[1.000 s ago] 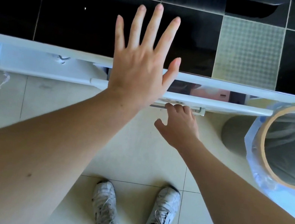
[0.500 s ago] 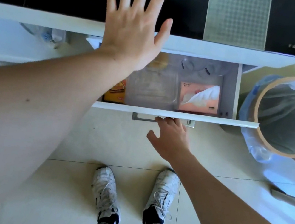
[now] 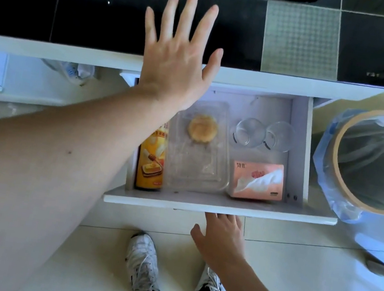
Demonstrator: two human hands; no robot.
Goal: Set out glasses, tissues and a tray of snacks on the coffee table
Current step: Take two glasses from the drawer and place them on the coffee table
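I am standing over the open drawer (image 3: 201, 203) at the centre of the frame, and my right hand (image 3: 219, 240) is sitting just under its front edge at lower centre, fingers curled up behind the panel; I cannot tell whether they are gripping the handle, since the panel is hiding it. My left hand (image 3: 174, 62) is hovering flat in the upper middle, fingers spread wide and holding nothing, over the white rim of the coffee table (image 3: 56, 6) with its black top.

Everything I am needing is lying inside the drawer: two glasses (image 3: 263, 133) side by side at the back right, the pink tissue box (image 3: 258, 180) in front of them, a clear snack tray (image 3: 201, 147) with one round pastry (image 3: 202, 128) in the middle, and an orange snack can (image 3: 151, 164) along the left wall, partly under my forearm.

The glasses are touching, so I am judging that lifting one carelessly could knock the other. The tray looks thin and flexible; gripping it by one edge could tilt it and slide the pastry off. The lined bin (image 3: 377, 162) is standing at right, close beside the drawer.
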